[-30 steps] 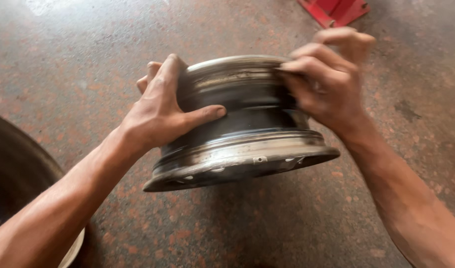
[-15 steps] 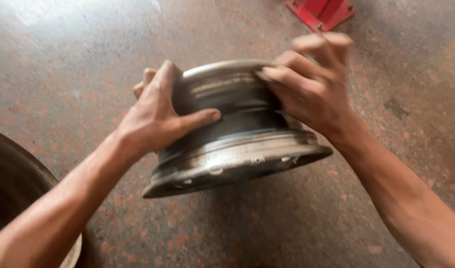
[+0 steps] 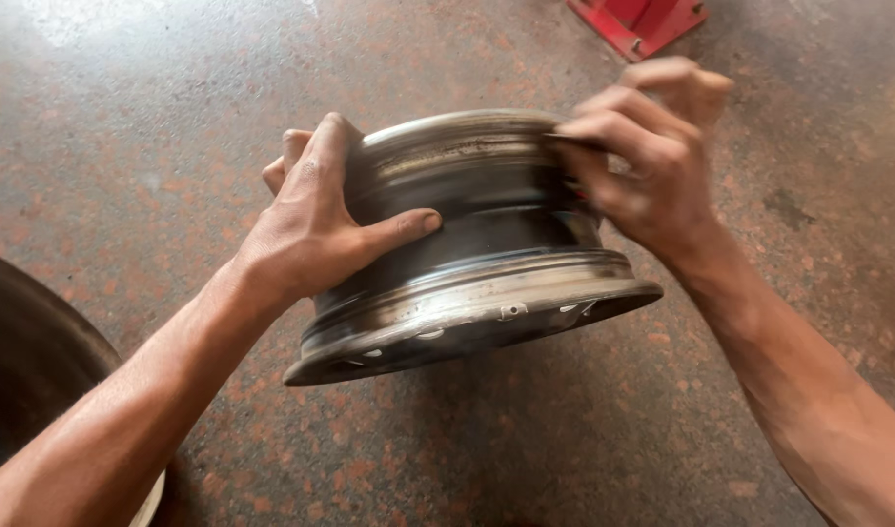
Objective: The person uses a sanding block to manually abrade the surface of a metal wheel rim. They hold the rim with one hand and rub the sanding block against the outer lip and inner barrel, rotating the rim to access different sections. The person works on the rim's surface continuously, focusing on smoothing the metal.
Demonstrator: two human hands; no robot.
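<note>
Bare steel filled both grips: the left hand (image 3: 316,229) clamped the near-left barrel of the wheel rim (image 3: 477,244), the right hand (image 3: 643,161) curled closed over its far-right edge, axis tilted, above the speckled floor (image 3: 125,127), both equally near.

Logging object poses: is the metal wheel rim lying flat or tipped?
Tipped. The wheel rim is held off the floor between left hand and right hand, flanges slanting.

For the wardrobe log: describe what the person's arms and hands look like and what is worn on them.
Both forearms are bare, with no sleeves in view. The left hand and right hand wear no gloves, rings, watch or wristband. The hands look slightly grimy, veins showing along both forearms.
</note>
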